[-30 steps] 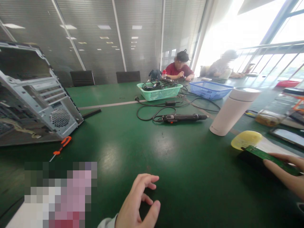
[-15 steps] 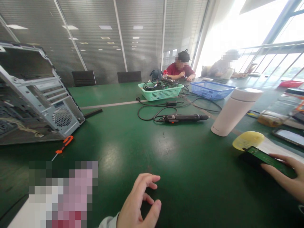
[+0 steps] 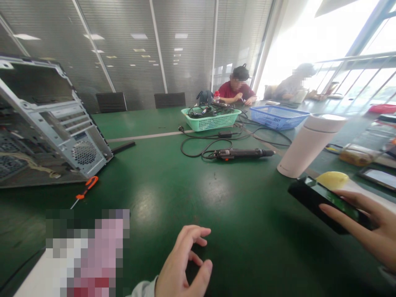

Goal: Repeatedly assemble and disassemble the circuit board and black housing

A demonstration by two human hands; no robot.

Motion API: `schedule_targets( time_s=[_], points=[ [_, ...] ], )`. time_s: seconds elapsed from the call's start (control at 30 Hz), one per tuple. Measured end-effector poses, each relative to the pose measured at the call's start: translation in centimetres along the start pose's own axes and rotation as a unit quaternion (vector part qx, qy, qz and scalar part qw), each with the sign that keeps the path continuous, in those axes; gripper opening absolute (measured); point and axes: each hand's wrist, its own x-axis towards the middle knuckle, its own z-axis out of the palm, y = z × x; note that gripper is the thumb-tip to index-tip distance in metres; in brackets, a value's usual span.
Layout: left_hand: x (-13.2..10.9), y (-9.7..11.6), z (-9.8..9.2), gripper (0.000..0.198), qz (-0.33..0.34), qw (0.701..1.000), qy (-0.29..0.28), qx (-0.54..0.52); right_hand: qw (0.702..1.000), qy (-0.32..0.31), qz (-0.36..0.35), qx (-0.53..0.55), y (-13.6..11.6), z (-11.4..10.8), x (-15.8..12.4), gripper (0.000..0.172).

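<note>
Left grip (image 3: 177,262) loosely curled (right grip (image 3: 382,235) clasping).

Can see only part of the computer case (image 3: 89,152), cropped at nine o'clock; cannot identify the pixelated shape (image 3: 102,251) at eight. Find the sleeve (image 3: 145,288) of the left hand (image 3: 177,258) cut off at seven. See the dark object (image 3: 309,202) at four partly covered by the right hand (image 3: 375,227), and the yellow thing (image 3: 335,178) at three half-hidden behind. Barely discern the washed-out person (image 3: 286,88) at two.

Before me, the green surface (image 3: 244,214) bears a metal case (image 3: 58,119), green basket (image 3: 213,123), blue basket (image 3: 275,122) and pale flask (image 3: 305,148).
</note>
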Motion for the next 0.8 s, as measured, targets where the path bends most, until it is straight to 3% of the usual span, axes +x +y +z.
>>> schedule_targets(
  time_s=[0.07,0.13,0.27,0.37,0.47,0.57,0.7,0.8],
  points=[
    [0.0,0.0,-0.1,0.054,-0.006,1.0,0.001,-0.001,0.997,-0.046,-0.026,0.047,-3.3,-0.2,-0.8,0.075],
    [-0.1,-0.1,-0.3,0.056,-0.017,1.0,-0.008,-0.003,0.989,-0.067,-0.103,0.088,-6.3,-0.2,-1.9,0.063],
    [-0.4,-0.7,-0.6,0.066,-0.052,0.998,-0.026,-0.013,0.941,-0.099,-0.291,0.139,-11.9,0.8,-4.7,0.036],
    [-0.6,-1.2,-0.6,0.062,-0.064,0.997,-0.022,-0.042,0.906,-0.112,-0.367,0.177,-15.1,1.9,-6.7,0.037],
    [-0.6,-1.3,-0.2,0.045,-0.065,0.995,0.01,-0.08,0.873,-0.103,-0.425,0.217,-16.3,3.1,-7.9,0.045],
    [-0.4,-1.1,0.1,0.04,-0.055,0.992,0.036,-0.104,0.852,-0.062,-0.465,0.233,-16.0,3.9,-8.4,0.044],
    [-0.2,-0.6,0.2,0.043,-0.061,0.992,0.036,-0.104,0.851,-0.027,-0.489,0.189,-15.3,4.2,-8.5,0.042],
    [-0.1,-0.3,0.1,0.045,-0.09,0.992,0.039,-0.08,0.866,-0.066,-0.434,0.24,-15.3,4.2,-8.7,0.036]
  ],
)
